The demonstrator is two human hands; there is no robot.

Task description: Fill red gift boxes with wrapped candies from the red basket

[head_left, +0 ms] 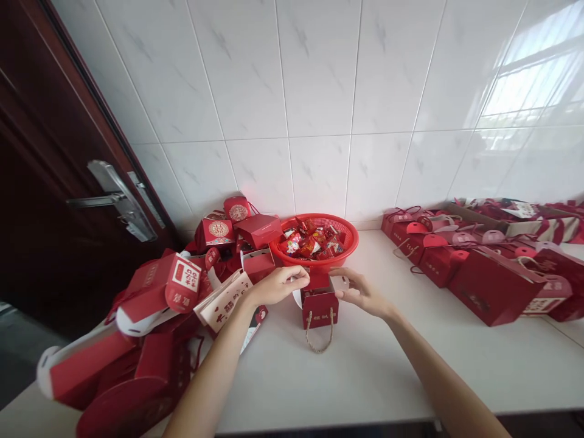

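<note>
A small red gift box [320, 310] stands upright on the white table, its top open and its twisted rope handle hanging down the near side. My left hand [280, 285] is at the box's left top edge, fingers curved and slightly apart, with a white-lined side flap partly hidden under it. On the other side, my right hand [362, 293] has its thumb and fingers around the right white-lined flap [339, 282]. Just behind the box sits a red plastic basket [353, 240] of wrapped candies [310, 243]. What lies inside the box is hard to make out.
Many red gift boxes [150, 286] are heaped on the left, some unfolded or open, with a cream-coloured one [227, 301] among them. Rows of red boxes [493, 286] stand at the right, before a cardboard carton [542, 226]. A tiled wall [319, 103] rises behind; a dark door [55, 121] is left.
</note>
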